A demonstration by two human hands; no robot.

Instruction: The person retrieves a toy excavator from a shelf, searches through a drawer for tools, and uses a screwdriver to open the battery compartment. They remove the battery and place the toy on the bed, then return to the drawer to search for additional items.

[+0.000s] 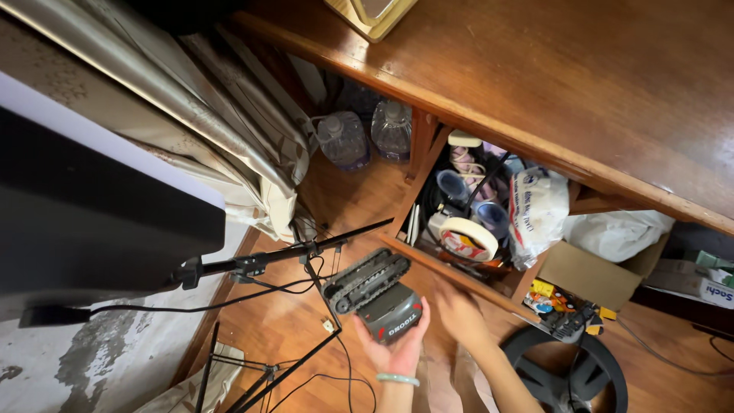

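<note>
**Under the desk: tracked toy in the left hand, open shelf and boxes beside it**

Below the wooden desk (581, 84), the left hand (397, 348) is turned palm up and cups a small dark tracked toy vehicle (378, 294) from beneath; its fingers wrap the grey body, while the black treads point away from the person. A pale green bangle (397, 378) sits on that wrist. The vehicle is held above the wooden floor (283, 321), just in front of the shelf.

The right hand (459, 313) is blurred. It lies close to the lower edge of the open shelf (459, 271), right of the vehicle; whether it is loose or clenched cannot be told.

Shelf contents:
- a roll of tape (466, 237) at the front
- a white printed bag (537, 210) leaning on the right side
- dark cups and cables behind, too crowded to separate

Further back under the desk, two clear water jugs (344, 138) stand side by side on the floor. Right of the shelf, an open cardboard box (589, 271) lies empty-faced, with small coloured toy parts (554, 298) at its near edge. A black tripod (283, 256) stands left of the vehicle.
</note>
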